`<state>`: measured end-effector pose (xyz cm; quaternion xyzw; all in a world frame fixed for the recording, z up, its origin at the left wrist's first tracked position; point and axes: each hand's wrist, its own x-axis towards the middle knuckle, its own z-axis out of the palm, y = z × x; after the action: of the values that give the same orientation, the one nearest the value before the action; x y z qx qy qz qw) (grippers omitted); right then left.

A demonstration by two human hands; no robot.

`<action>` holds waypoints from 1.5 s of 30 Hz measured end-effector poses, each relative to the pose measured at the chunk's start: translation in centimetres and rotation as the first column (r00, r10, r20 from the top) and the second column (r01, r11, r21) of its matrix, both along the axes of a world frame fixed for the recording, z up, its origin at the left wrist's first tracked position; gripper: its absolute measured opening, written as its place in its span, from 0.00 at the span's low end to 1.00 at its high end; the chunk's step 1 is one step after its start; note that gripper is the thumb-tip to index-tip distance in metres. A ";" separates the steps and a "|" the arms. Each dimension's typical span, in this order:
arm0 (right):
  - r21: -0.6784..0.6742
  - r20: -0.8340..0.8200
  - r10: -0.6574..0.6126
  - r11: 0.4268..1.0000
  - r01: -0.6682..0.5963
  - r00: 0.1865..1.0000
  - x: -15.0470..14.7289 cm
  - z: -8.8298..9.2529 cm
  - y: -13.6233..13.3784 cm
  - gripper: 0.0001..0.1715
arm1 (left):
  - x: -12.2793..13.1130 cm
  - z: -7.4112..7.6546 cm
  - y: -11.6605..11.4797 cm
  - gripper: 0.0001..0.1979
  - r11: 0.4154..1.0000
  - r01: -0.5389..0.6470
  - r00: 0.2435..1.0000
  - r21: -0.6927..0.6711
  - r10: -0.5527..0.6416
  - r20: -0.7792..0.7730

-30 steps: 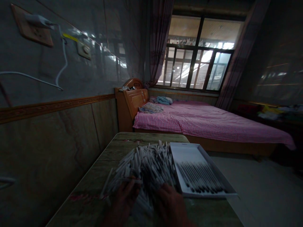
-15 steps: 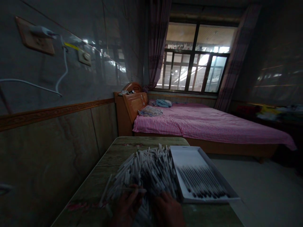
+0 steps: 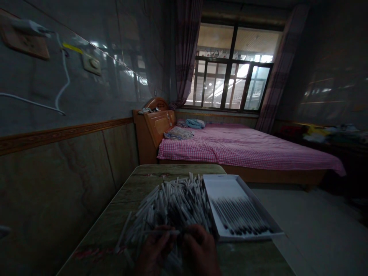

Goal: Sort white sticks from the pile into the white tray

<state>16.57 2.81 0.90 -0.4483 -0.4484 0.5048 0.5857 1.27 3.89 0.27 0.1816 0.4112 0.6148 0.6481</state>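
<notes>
At the bottom centre of the frame both hands work in the near edge of a heap of pens (image 3: 175,201) piled on the tabletop (image 3: 135,184). The left hand (image 3: 152,253) is closed, fingertips pinched on a single pen (image 3: 159,232) that lies crosswise above the heap. The right hand (image 3: 199,249) is curled just beside it, touching the heap. The light is too dim to tell whether it grips anything.

To the lower right, touching the heap's side, sits a white tray (image 3: 227,188). A neat row of pens (image 3: 241,221) fills its near half and its far half is bare.

The step in hand looks like drawing one pen out of the tangle. Any next move calls for freeing it without dragging its neighbours, and keeping it parallel to that row.
</notes>
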 end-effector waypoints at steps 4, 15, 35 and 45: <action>0.047 0.022 -0.015 0.999 0.014 1.000 0.0 0.2 0.0 0.11 | 0.5 0.5 -0.4 0.24 1.000 0.002 1.000 0.012 -0.001 -0.029; 0.035 0.063 -0.008 0.999 0.006 0.998 0.4 0.1 -0.1 0.10 | 1.1 1.2 -0.9 0.23 0.998 -0.063 0.997 -0.006 0.063 -0.036; 0.108 0.324 0.007 0.993 -0.044 0.946 0.9 -0.7 -0.2 0.10 | 0.8 0.7 -0.4 0.25 1.000 0.018 0.990 -0.001 -0.018 -0.138; 0.493 0.720 -0.371 0.868 -0.056 0.587 0.7 -1.9 0.0 0.10 | 1.1 1.3 -1.0 0.26 0.999 -0.039 0.979 0.005 0.039 -0.198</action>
<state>17.23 2.79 -0.97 -0.5101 -0.7252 0.0724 0.4568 2.40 2.87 1.58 0.2342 0.4768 0.6064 0.5916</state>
